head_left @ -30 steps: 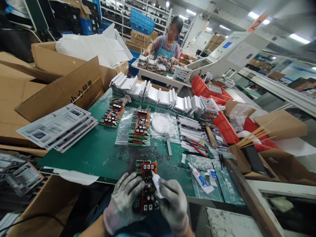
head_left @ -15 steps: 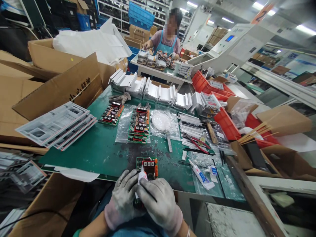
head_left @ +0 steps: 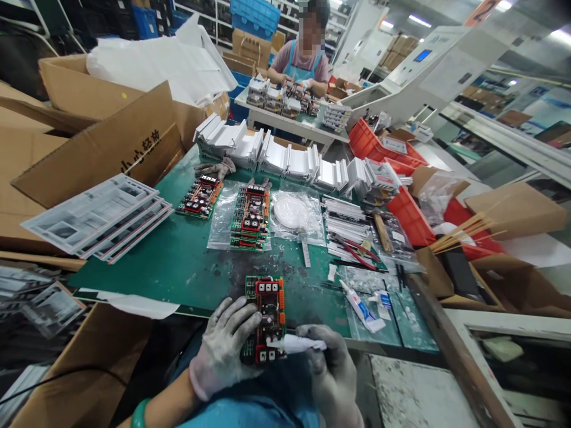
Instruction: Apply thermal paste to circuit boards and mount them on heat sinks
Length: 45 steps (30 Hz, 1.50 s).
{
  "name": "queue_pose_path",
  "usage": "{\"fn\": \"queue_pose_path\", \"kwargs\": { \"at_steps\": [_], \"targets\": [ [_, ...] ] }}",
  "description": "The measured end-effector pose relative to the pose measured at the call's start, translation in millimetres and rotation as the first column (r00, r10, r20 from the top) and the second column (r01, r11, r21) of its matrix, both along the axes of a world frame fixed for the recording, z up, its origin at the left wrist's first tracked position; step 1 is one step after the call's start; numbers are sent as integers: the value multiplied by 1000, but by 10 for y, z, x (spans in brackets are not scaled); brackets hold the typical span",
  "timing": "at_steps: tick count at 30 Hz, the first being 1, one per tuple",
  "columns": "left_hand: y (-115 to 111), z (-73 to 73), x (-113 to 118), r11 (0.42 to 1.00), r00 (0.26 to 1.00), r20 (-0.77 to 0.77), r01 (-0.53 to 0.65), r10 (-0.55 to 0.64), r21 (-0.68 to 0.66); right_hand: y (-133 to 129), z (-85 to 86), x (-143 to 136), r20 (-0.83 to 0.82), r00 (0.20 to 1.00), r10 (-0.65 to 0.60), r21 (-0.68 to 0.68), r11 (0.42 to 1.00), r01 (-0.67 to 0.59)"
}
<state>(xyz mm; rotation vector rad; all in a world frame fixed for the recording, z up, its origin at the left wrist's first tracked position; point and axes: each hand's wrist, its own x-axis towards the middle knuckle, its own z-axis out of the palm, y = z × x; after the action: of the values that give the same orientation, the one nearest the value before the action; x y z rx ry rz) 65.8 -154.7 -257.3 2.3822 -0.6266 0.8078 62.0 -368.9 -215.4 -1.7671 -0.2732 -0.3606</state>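
A green circuit board [head_left: 270, 315] with red-framed parts and an orange connector strip lies at the near table edge, its lower end overhanging. My left hand [head_left: 227, 345], in a grey-stained white glove, holds the board by its left side, fingers over the edge; the thumb is hidden. In my gloved right hand [head_left: 330, 368] is a white squeeze tube [head_left: 298, 343], pinched between thumb and fingers. Its nozzle points left, over the lower red-framed part of the board. Farther up the table, a stack of circuit boards [head_left: 252, 217] rests on a plastic bag, with another circuit board [head_left: 200, 196] to its left.
Metal heat sinks [head_left: 289, 166] line the table's back edge. Grey panels [head_left: 93, 214] are stacked at left beside a cardboard box [head_left: 102, 148]. At right lie red-handled pliers [head_left: 361, 252], a blue-and-white tube [head_left: 363, 309] and a wooden bar [head_left: 455, 351]. A co-worker [head_left: 303, 59] sits opposite.
My right hand has moved right, away from my left hand. The tube has swung from upright near the board's middle to lying sideways over its lower end. More of the board shows.
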Motion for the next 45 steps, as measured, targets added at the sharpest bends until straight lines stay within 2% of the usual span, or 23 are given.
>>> {"fn": "queue_pose_path", "kwargs": {
  "at_steps": [4, 7, 10, 16, 21, 25, 27, 29, 32, 34, 40, 42, 45],
  "targets": [
    [-23, -3, -4, 1000, 1000, -2, -9, 9, -12, 103, 80, -2, 90, 989, 120, -106, 988, -110],
    [-29, 3, -3, 1000, 1000, 3, -16, 16, -11, 118, 130, 16, 158, 975, 159, -208, 970, -125],
    [-22, 3, -1, 1000, 1000, -5, -8, 8, 2, 58, 141, 18, 207, 970, 130, -250, 965, -76],
    [-10, -8, 3, 1000, 1000, -18, -2, 2, 10, -69, 67, -137, 251, 965, 70, -244, 970, -7],
    [-17, 15, 7, 1000, 1000, -29, 3, -3, 2, -49, 57, -273, 399, 912, 94, -274, 962, 21],
    [-22, 29, 7, 1000, 1000, -26, -1, 1, -3, 20, 134, -288, 485, 871, 81, -296, 952, 76],
    [-22, 23, 4, 1000, 1000, -29, -1, 1, -3, 66, 211, -281, 516, 849, 115, -366, 926, 97],
    [-22, 14, -1, 1000, 999, -37, 2, -2, -5, 120, 304, -272, 533, 820, 208, -481, 872, 91],
    [-22, 5, -8, 1000, 999, -48, 0, -1, -8, 214, 410, -266, 500, 763, 409, -642, 767, 10],
    [-23, 9, -12, 1000, 998, -56, -3, 3, -11, 279, 424, -275, 455, 756, 471, -693, 721, -33],
    [-27, 15, -18, 1000, 997, -71, -9, 9, -9, 407, 374, -300, 356, 841, 408, -667, 741, -77],
    [-28, 9, -19, 1000, 998, -68, -13, 13, -4, 418, 399, -274, 382, 822, 421, -676, 735, -62],
    [-31, 7, -16, 1000, 998, -67, -16, 16, 3, 417, 454, -227, 474, 738, 480, -699, 715, -17]
  ]
}}
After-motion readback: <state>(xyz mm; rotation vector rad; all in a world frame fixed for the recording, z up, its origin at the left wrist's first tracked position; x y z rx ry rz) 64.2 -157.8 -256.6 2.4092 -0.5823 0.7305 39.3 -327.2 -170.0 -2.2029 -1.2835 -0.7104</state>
